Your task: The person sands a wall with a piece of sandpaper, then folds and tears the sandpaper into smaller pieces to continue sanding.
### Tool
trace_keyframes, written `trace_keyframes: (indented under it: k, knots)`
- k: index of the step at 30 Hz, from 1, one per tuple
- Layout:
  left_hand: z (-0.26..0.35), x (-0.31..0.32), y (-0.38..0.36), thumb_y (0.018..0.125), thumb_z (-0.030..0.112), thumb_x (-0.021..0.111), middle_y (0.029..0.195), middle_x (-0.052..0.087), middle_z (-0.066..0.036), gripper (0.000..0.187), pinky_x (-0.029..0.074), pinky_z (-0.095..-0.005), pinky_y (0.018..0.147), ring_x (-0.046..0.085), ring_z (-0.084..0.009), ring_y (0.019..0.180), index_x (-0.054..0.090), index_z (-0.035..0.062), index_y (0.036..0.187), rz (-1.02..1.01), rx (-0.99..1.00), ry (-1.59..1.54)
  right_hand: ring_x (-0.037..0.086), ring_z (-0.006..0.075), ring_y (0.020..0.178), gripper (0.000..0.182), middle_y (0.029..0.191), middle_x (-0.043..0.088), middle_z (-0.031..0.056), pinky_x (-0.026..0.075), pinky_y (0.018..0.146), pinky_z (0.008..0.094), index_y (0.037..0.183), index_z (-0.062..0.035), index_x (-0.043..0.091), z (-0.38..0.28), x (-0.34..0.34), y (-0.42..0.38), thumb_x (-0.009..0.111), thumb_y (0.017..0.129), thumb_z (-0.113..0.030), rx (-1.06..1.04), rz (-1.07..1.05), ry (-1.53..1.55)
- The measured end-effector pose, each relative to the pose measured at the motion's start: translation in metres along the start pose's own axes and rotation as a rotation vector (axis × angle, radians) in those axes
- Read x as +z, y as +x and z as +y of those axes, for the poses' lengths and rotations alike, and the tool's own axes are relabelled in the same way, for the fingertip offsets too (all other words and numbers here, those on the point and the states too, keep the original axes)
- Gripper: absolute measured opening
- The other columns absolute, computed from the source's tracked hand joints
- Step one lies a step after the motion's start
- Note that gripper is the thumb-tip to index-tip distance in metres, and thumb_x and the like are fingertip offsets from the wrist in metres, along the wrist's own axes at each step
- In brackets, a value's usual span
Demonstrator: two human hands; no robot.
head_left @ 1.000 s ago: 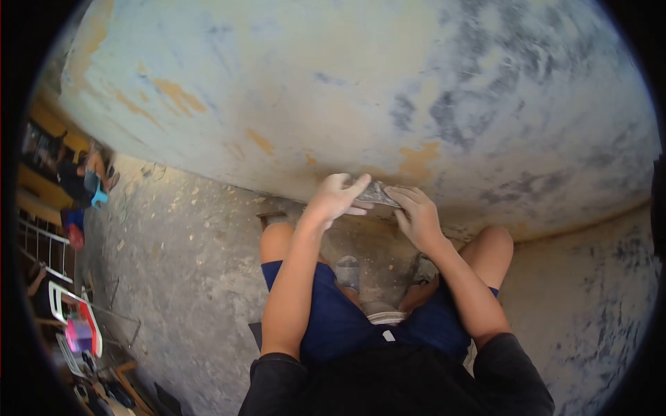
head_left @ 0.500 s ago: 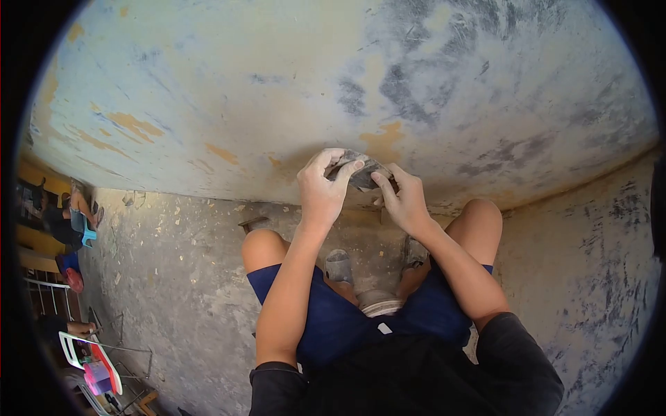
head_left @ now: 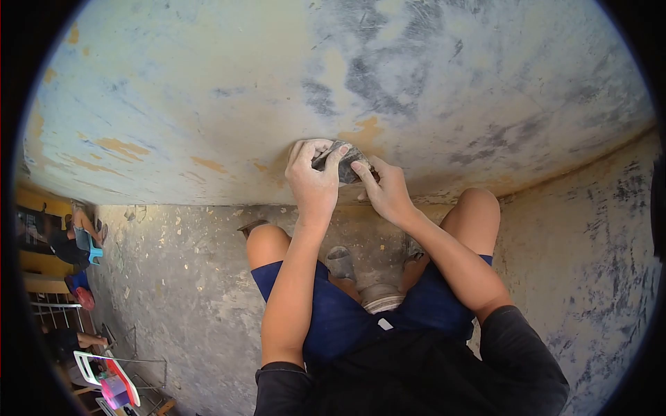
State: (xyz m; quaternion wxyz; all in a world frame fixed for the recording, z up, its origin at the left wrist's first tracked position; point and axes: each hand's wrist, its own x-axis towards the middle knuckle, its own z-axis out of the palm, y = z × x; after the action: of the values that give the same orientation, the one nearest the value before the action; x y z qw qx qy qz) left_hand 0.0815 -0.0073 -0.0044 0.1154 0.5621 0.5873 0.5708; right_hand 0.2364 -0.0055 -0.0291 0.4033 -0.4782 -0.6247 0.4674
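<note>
Two hands [head_left: 312, 173] at patchy wall [head_left: 250, 104] above grey floor [head_left: 173, 277].

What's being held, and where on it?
A thin, dark grey, dust-smeared piece: left hand at its left edge, right hand at its lower right.

Semi-outdoor yard or bldg. area beside a house, prob. under repair; exact type can't be told. Large wall [head_left: 229, 90] w/ patchy pale coating, orange-brown spots & dark smears, meeting a second scuffed wall [head_left: 590, 277] at a corner. Rough grey concrete floor [head_left: 187, 277], uncovered, w/ light flecks scattered nr. the wall base. At far L, a yellow-painted façade [head_left: 45, 262] w/ a dark opening; a seated person [head_left: 69, 243] on a blue plastic stool [head_left: 94, 253], plus a second person's leg [head_left: 90, 340] lower down. Nearby: white metal railing [head_left: 59, 306], red-and-white chair [head_left: 121, 378] w/ a pink-purple container [head_left: 114, 390], misc. items.
</note>
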Motion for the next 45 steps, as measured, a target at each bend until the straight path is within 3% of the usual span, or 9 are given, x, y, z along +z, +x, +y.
trace_keyframes:
  k: [7,9,15,19,21,25,31,40,45]
  knots:
    - [0.006,0.005,-0.003,0.088,0.018,0.087,0.088,0.071,-0.008,0.024,0.052,-0.0332,0.079,0.065,-0.0183,0.081,0.073,-0.0010,0.092,-0.024,-0.052,-0.028,0.073,0.0207,0.065,0.038,0.093,0.074,0.0174,0.058,0.059,0.0297,0.119,0.0097,0.066,0.004,-0.006,0.005,0.059,0.111,-0.026,0.035,0.034,0.269]
    - [0.005,0.006,-0.003,0.086,0.014,0.086,0.085,0.070,-0.007,0.020,0.051,-0.0334,0.071,0.061,-0.0190,0.074,0.073,-0.0002,0.091,-0.024,-0.007,0.000,0.074,0.0192,0.070,0.038,0.093,0.074,0.0156,0.060,0.062,0.0302,0.116,0.0112,0.067,0.004,-0.007,0.006,0.060,0.110,-0.026,0.086,0.037,0.287]
    - [0.006,0.006,-0.004,0.088,0.014,0.085,0.084,0.071,-0.007,0.017,0.050,-0.0313,0.066,0.060,-0.0161,0.072,0.078,-0.0003,0.094,-0.095,-0.027,-0.020,0.071,0.0142,0.083,0.039,0.097,0.073,0.0120,0.065,0.070,0.0298,0.114,0.0113,0.069,0.010,-0.008,0.009,0.062,0.110,-0.027,0.070,0.065,0.290]
    - [0.007,0.006,-0.004,0.088,0.014,0.085,0.085,0.072,-0.007,0.017,0.049,-0.0305,0.065,0.060,-0.0153,0.072,0.080,0.0001,0.095,-0.089,0.025,-0.033,0.070,0.0141,0.076,0.038,0.091,0.074,0.0147,0.063,0.064,0.0298,0.111,0.0130,0.071,0.007,-0.004,0.009,0.064,0.108,-0.024,0.044,0.138,0.343]
    - [0.011,0.005,-0.003,0.087,0.019,0.088,0.087,0.073,-0.007,0.024,0.050,-0.0297,0.073,0.061,-0.0148,0.075,0.080,-0.0016,0.095,-0.112,-0.040,-0.042,0.070,0.0145,0.075,0.037,0.089,0.074,0.0141,0.062,0.063,0.0297,0.112,0.0128,0.071,0.007,-0.005,0.010,0.064,0.108,-0.023,0.054,0.134,0.326]
    - [0.010,0.006,-0.004,0.087,0.019,0.088,0.085,0.073,-0.007,0.025,0.050,-0.0295,0.072,0.060,-0.0142,0.075,0.080,-0.0021,0.097,-0.131,-0.083,-0.051,0.070,0.0147,0.072,0.037,0.086,0.073,0.0133,0.062,0.062,0.0297,0.111,0.0127,0.071,-0.004,-0.009,0.008,0.064,0.108,-0.024,0.137,0.118,0.314]
    - [0.014,0.007,-0.004,0.089,0.018,0.087,0.086,0.073,-0.007,0.023,0.050,-0.0291,0.072,0.060,-0.0132,0.075,0.080,-0.0026,0.098,-0.126,-0.098,-0.042,0.069,0.0142,0.070,0.038,0.085,0.072,0.0123,0.061,0.059,0.0288,0.110,0.0132,0.071,0.006,-0.008,0.011,0.065,0.108,-0.024,0.053,0.146,0.297]
    - [0.009,0.007,-0.005,0.088,0.013,0.086,0.092,0.075,-0.010,0.018,0.054,-0.0304,0.076,0.070,-0.0175,0.082,0.080,-0.0008,0.098,-0.047,0.051,-0.039,0.072,0.0143,0.079,0.036,0.098,0.074,0.0126,0.064,0.067,0.0277,0.117,0.0082,0.071,0.008,0.002,0.014,0.062,0.110,-0.026,0.115,0.039,0.482]
    - [0.009,0.009,-0.006,0.087,0.009,0.083,0.096,0.076,-0.009,0.012,0.056,-0.0355,0.080,0.072,-0.0231,0.086,0.081,0.0024,0.097,-0.007,0.291,0.117,0.071,0.0132,0.091,0.036,0.106,0.074,0.0107,0.066,0.081,0.0302,0.116,0.0082,0.071,0.001,0.008,0.015,0.058,0.112,-0.025,0.174,-0.003,0.728]
